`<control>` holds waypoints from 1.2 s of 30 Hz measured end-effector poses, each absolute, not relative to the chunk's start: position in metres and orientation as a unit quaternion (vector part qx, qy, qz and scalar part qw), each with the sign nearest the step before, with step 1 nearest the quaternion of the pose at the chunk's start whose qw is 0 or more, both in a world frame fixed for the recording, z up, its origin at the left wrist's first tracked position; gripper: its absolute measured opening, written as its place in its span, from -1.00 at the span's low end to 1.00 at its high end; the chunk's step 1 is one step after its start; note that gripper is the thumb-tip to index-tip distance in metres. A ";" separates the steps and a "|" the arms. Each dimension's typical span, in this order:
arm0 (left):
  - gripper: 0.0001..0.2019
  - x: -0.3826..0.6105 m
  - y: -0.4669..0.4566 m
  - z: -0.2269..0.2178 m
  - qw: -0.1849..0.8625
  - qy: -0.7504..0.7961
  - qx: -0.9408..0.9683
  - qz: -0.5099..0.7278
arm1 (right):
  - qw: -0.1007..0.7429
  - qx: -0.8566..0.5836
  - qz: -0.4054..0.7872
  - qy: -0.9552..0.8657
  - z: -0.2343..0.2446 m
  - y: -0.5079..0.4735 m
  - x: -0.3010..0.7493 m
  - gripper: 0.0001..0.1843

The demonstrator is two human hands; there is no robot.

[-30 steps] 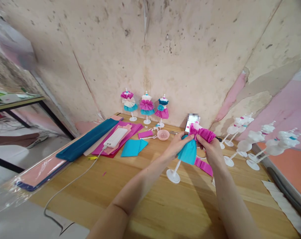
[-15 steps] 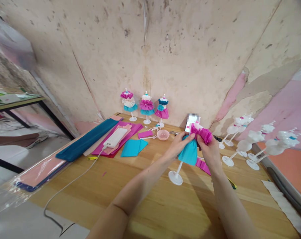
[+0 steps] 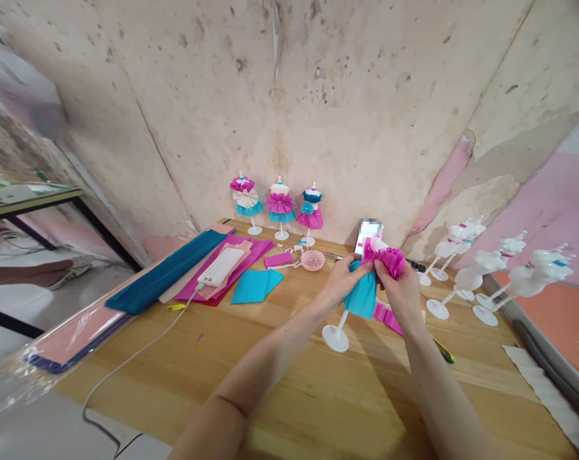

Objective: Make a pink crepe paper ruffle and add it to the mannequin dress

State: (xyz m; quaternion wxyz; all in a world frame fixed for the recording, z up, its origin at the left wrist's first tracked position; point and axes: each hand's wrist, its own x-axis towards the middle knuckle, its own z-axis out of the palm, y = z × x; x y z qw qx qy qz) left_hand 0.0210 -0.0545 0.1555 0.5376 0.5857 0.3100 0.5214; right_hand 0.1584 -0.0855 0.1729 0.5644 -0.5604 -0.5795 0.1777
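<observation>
A small dress-form mannequin on a white round stand (image 3: 336, 338) leans in front of me, dressed in a blue paper skirt (image 3: 360, 297). My left hand (image 3: 345, 276) grips it around the waist, at the top of the skirt. Ruffled magenta crepe paper (image 3: 389, 260) lies across the mannequin's upper part, and my right hand (image 3: 400, 286) pinches it between thumb and fingers. Below the right hand, a strip of magenta paper (image 3: 389, 318) rests on the table. A phone (image 3: 368, 232) with a lit screen stands just behind the mannequin.
Three dressed mannequins (image 3: 281, 203) stand by the wall. Several bare white mannequins (image 3: 490, 265) are at right, near a yellow-green cutter (image 3: 443, 350). A pink bowl (image 3: 313, 260), blue paper squares (image 3: 251, 287), a white power bank (image 3: 221, 268) with a cable, and rolled teal paper (image 3: 167, 271) lie left.
Both hands keep hold of the mannequin and the ruffled paper. The right fingers have shifted slightly along the magenta ruffle, and the view has moved a little.
</observation>
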 end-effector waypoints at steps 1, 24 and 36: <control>-0.57 0.022 -0.054 0.154 0.549 0.311 0.574 0.522 | 0.567 -0.552 0.199 -0.578 0.174 -0.087 0.158 -0.67; -0.62 0.018 -0.052 0.159 0.659 0.294 0.472 0.507 | 0.587 -0.447 0.366 -0.568 0.177 -0.082 0.169 -0.75; -0.62 0.019 -0.054 0.158 0.666 0.283 0.477 0.499 | 0.597 -0.461 0.317 -0.575 0.177 -0.085 0.165 -0.73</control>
